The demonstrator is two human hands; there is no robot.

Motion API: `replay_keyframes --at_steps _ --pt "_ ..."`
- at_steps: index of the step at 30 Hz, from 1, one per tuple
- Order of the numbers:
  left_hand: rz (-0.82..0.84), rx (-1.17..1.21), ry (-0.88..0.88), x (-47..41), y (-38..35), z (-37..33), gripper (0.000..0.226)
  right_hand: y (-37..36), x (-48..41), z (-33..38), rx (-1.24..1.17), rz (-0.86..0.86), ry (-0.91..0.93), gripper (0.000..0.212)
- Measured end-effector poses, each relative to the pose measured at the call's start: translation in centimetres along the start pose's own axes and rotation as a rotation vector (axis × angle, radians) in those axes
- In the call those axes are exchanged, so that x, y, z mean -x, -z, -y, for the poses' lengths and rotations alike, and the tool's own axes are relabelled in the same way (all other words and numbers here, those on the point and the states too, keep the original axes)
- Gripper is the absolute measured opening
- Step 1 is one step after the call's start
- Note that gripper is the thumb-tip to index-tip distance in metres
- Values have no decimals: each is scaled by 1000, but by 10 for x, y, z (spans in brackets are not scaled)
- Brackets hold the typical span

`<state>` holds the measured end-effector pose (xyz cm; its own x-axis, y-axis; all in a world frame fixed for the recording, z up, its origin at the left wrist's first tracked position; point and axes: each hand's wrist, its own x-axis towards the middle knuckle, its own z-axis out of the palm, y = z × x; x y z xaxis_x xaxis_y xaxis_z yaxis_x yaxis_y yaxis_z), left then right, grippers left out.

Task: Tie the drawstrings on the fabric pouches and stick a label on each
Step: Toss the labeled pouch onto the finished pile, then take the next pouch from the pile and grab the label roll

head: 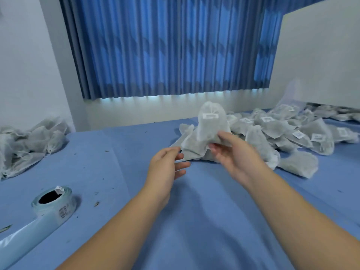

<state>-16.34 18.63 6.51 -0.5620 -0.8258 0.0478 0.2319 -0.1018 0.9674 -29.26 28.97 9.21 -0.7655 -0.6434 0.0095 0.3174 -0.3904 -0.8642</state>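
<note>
Right hand (233, 152) pinches bottom of gauzy, teardrop-shaped pouch (211, 127), held upright above table (194, 221), white rectangular label (210, 115) near gathered top. Left hand (167, 166) relaxed, fingers loose. Behind: heap of labelled pouches (282, 133) on matte blue surface; glossy label roll (54, 205) at left.

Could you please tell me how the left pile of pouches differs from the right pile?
The left pile shows no labels; many pouches in the right pile carry white labels. The left pile is smaller and sits by the wall; the right pile is bigger and reaches back under the white board. Both are pale fabric pouches heaped on the blue cloth. The right hand holds one labelled pouch.
</note>
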Motion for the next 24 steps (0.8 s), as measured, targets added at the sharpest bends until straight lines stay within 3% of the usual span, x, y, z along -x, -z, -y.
replay_keyframes --at_steps 2,5,11,16,20,24 --pt "-3 32 -4 2 0 -3 10 1 -15 21 -140 -145 22 7" --pt "-40 15 -45 8 12 -8 13 -1 -27 22 -43 -218 -38 15" --pt "-143 -144 -81 22 66 -16 18 -26 -16 -31 72 -157 -163 10" --pt "-233 -286 -136 35 114 -27 19 -54 -3 -66 337 -72 -165 7" --pt "-331 -559 -243 48 155 -33 21 -99 17 -92 556 124 -156 6" --pt "-419 -1161 -317 62 198 -31 24 -146 40 -126 821 372 29 12"
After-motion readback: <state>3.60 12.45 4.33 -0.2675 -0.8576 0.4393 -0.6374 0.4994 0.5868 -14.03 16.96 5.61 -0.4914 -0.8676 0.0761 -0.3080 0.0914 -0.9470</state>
